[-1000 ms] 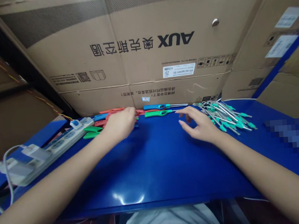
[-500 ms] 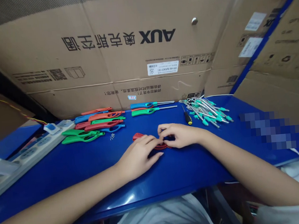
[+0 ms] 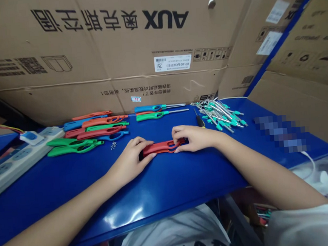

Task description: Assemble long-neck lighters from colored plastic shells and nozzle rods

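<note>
Tabletop [image 3: 169, 190]: blue, cardboard boxes [image 3: 112, 47] along its far edge.
Loose lighter shells [image 3: 88, 132]: far-left area.
Metal rods [image 3: 220, 113]: far-right area.
Red lighter shell [image 3: 161, 147]: flat at tabletop centre.
Left hand [image 3: 131, 159]: fingers curled over shell's left end.
Right hand [image 3: 195, 137]: pinching its right end.

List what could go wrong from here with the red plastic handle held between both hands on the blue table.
1. The red plastic lighter handle is held only at its ends, by the left hand and right hand; a slip of either grip could let it skid on the glossy blue table.
2. It lies fairly near the table's front edge, so it might drop off.
3. The small black-handled screwdriver and the pile of metal tubes with teal tips sit just behind the right hand and could be knocked.
</note>
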Motion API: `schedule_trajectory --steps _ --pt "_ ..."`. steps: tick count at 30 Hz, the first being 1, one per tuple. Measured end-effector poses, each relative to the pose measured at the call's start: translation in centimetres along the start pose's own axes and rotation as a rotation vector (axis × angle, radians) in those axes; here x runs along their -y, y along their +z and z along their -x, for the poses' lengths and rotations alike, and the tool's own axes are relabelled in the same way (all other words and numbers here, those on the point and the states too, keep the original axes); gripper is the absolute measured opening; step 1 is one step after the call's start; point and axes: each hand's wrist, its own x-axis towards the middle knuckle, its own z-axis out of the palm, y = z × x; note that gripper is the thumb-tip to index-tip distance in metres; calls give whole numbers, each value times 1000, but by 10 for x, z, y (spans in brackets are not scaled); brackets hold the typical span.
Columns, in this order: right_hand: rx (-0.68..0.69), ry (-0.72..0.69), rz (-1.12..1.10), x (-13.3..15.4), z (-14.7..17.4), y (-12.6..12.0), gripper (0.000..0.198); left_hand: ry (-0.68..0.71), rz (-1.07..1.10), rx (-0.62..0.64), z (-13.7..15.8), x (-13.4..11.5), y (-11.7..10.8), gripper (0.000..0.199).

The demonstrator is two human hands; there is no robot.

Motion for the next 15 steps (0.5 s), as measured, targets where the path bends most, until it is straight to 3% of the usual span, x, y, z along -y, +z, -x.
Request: schedule_trajectory --steps 15 --pt "-63 -38 38 2 3 -7 23 0 56 0 -2 -6 1 24"
